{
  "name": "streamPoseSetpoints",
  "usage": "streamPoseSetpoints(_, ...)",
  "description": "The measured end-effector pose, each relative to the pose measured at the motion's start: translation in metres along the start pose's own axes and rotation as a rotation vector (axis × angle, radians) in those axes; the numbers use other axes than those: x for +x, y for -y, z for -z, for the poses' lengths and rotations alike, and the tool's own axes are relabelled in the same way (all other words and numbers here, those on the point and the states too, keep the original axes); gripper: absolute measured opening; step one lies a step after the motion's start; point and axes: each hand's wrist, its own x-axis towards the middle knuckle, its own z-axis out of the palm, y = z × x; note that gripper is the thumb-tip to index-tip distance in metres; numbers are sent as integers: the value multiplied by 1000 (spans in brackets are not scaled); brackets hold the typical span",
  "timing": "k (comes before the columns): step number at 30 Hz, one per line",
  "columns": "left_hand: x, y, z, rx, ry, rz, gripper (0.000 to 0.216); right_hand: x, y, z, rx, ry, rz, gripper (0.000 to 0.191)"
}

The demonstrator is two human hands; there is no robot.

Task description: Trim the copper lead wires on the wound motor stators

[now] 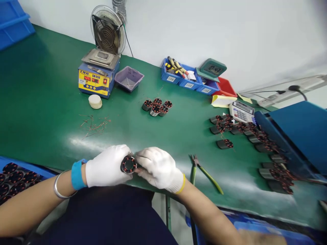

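Stator (129,164) sits at the lower middle of the frame, above the near edge of the counter (178,129), its round face turned up toward the camera. The gloved left hand (108,166) is curled closed around its left side. The gloved right hand (157,166) has its thumb and fingertips pinched together at the right edge; whether they grip the rim or a wire end is hidden.

It looks rigid and probably feels dense for its size, with a smooth outer ring that could turn inside knitted gloves. Copper windings show around the dark core and look like the delicate part, so the best hold is around the outer ring, fingers clear of the coils; any loose wire should bend easily.

Similar stators (155,109) stand in a cluster at the frame's centre, wire snippets (96,127) lie left of centre, and green-handled cutters (196,161) rest to the right of the right hand.
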Motion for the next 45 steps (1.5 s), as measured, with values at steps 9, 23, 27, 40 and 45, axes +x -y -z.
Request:
streamPoseSetpoints(9, -3, -1, -2, 124, -125, -171, 15, -6, 12, 2, 180, -59, -188, 24)
streamPoseSetpoints(23, -12, -1, -4, -673, 25, -82, 43, -4, 20, 4, 1070, -116, -721, 31)
streamPoseSetpoints(27, -22, 6, 5, -274, 58, -317, 18, -5, 22, 5, 1110, -131, -676, 30)
streamPoseSetpoints(40, -4, 4, -5, -1153, 327, 178, 44, -6, 27, 11, 463, -113, -530, 20)
streamPoseSetpoints(45, -4, 4, 1, -1314, -268, 23, 25, 0, 28, 14, 1013, -65, -729, 25)
